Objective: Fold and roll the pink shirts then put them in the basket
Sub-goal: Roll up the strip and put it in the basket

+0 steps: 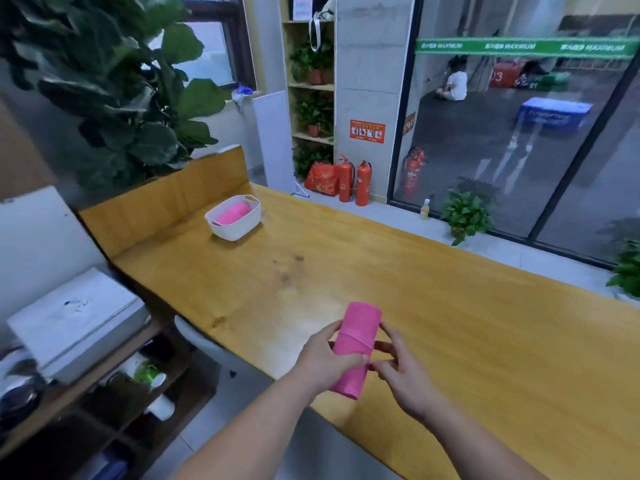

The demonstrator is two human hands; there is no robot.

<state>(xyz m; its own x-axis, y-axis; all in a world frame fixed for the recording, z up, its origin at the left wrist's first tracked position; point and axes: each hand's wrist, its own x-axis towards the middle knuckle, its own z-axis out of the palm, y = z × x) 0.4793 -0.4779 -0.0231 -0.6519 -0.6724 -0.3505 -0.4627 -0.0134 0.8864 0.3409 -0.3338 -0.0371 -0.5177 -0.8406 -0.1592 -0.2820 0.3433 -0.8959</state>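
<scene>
A rolled pink shirt [358,329] is held just above the near edge of the wooden table [433,289]. My left hand [325,355] grips its left side, thumb across the front of the roll. My right hand [401,365] pinches the roll's right side with its fingertips. Far across the table stands a white basket [239,228] with another rolled pink shirt [233,213] lying inside it.
A grey chair [204,341] is tucked at the table's left edge. A low shelf with a white box [76,317] stands to the left. A large leafy plant [114,91] rises behind the basket. Fire extinguishers [353,183] and glass doors lie beyond the table.
</scene>
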